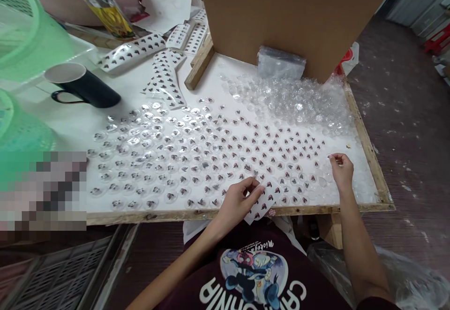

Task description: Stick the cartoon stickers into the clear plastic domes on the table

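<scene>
In my left hand (239, 200), thumb and fingers pinch a white sticker sheet (266, 201) printed with small dark-and-red figures, held over the table's near edge. My right hand (342, 171) is off to the right, above the table, its thumb and forefinger pressed together on a tiny dark-marked sticker (330, 157). Between and beyond the hands, rows of clear round discs (183, 178) lie flat on the white table, many bearing a small printed figure. A heap of plain clear discs (298, 106) covers the back right.
A wooden rim (365, 146) edges the table. A tall cardboard panel (291, 14) stands behind, with a plastic-wrapped packet (281, 63) before it. At left are a dark mug (87, 85), more sticker sheets (165, 78), a wood block (199, 66) and green baskets (24, 122).
</scene>
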`<state>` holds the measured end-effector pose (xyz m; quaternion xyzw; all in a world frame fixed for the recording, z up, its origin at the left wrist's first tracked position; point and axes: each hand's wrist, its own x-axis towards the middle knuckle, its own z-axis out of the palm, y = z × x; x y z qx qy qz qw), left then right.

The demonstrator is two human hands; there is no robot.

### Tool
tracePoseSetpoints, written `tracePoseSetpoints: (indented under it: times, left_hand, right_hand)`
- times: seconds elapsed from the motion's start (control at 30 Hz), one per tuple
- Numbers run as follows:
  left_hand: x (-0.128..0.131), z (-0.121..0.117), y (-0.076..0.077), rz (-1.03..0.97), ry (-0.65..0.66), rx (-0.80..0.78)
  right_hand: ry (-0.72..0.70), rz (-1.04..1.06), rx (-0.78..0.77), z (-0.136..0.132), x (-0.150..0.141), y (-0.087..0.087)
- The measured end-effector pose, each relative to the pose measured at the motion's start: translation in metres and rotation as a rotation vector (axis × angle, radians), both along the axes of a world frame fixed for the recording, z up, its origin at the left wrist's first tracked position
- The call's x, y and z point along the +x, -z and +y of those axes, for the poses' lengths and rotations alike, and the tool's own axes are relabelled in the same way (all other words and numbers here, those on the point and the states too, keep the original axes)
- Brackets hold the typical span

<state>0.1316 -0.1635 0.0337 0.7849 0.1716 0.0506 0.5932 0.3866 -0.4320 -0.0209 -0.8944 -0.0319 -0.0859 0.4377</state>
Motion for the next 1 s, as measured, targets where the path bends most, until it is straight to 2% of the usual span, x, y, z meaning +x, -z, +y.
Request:
tracePoseSetpoints:
  times: [0.2, 0.43, 0.67, 0.73, 0.8, 0.87, 0.97, 1.0]
  left_hand:
    - [0.001, 0.001, -0.001, 0.0, 0.003, 0.012]
    - [0.001, 0.001, -0.001, -0.005, 0.002, 0.004]
    - [0.0, 0.001, -0.001, -0.011, -0.013, 0.015]
    - [0.001, 0.001, -0.001, -0.017, -0.019, 0.019]
    - [0.001, 0.001, -0.002, -0.024, -0.029, 0.018]
    - [0.002, 0.0, -0.003, -0.032, -0.04, 0.013]
    - [0.002, -0.001, -0.004, -0.045, -0.055, 0.006]
    - [0.002, -0.002, -0.004, -0.046, -0.059, 0.001]
  right_hand:
    - [-0.072, 0.091, 0.013, 0.0, 0.005, 0.014]
    - [-0.086, 0.082, -0.14, 0.009, 0.0, 0.011]
    - [-0.061, -0.057, -0.369, 0.021, -0.012, -0.007]
    - [-0.036, -0.108, -0.301, 0.027, -0.021, -0.017]
    - [-0.048, -0.108, -0.164, 0.038, -0.04, -0.029]
    - [-0.18, -0.011, -0.016, 0.052, -0.066, -0.04]
    - [-0.567, 0.211, 0.092, 0.077, -0.112, -0.05]
    - [-0.657, 0.248, 0.11, 0.083, -0.124, -0.051]
